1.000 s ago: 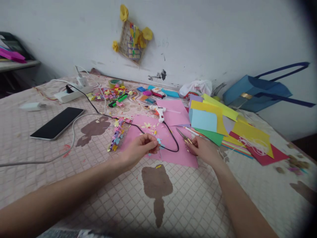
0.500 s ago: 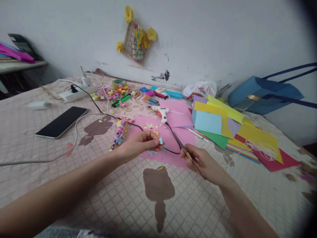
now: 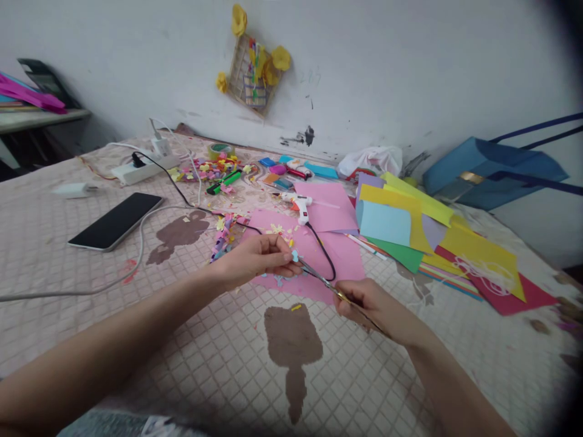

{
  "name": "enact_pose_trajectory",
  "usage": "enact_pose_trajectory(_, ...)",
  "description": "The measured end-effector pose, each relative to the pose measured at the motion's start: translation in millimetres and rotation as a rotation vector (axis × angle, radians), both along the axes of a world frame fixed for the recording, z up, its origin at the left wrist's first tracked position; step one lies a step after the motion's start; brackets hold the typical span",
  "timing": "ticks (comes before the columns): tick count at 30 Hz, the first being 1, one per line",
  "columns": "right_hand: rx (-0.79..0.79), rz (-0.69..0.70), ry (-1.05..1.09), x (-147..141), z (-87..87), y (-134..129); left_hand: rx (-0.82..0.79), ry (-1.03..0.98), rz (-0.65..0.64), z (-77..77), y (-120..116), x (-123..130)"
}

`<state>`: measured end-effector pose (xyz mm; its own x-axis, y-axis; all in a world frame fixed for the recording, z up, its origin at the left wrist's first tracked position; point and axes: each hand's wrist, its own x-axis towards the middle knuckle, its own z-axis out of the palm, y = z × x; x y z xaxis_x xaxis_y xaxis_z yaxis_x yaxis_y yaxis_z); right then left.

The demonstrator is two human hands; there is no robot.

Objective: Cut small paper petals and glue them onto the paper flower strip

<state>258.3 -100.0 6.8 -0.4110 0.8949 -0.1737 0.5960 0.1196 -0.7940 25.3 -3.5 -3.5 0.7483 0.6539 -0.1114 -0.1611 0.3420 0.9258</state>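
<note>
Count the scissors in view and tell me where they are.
1: the pair of scissors in the right hand, tips at the small light-blue piece in the left hand. Others may be hidden under the coloured paper.

the blue paper bit (image 3: 295, 256) is partly covered by the left hand (image 3: 262, 261), too small to tell if it's touched by the scissors (image 3: 337, 293). their handles are mostly hidden by the right hand (image 3: 376, 306). behind the left fingers some black cord (image 3: 325, 247) is lost. well left of them the white cable (image 3: 68, 295) is cut off, well right the bag straps (image 3: 537, 127) too.
</note>
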Motion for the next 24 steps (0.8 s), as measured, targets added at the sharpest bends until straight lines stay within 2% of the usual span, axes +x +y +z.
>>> enact_pose_trajectory(9,-0.082,0.001,0.031,1.2,-2.2,0.4,-0.023,-0.032,-0.049,-3.0,2.7,-2.2)
enact_pose_trajectory(17,-0.041,-0.003,-0.015,1.0,-2.6,1.0,-0.046,-0.03,-0.046,0.6,1.0,-1.0)
enact_pose_trajectory(24,-0.066,-0.012,-0.01,3.0,-4.3,0.2,-0.044,-0.02,-0.036,1.2,0.2,-0.8)
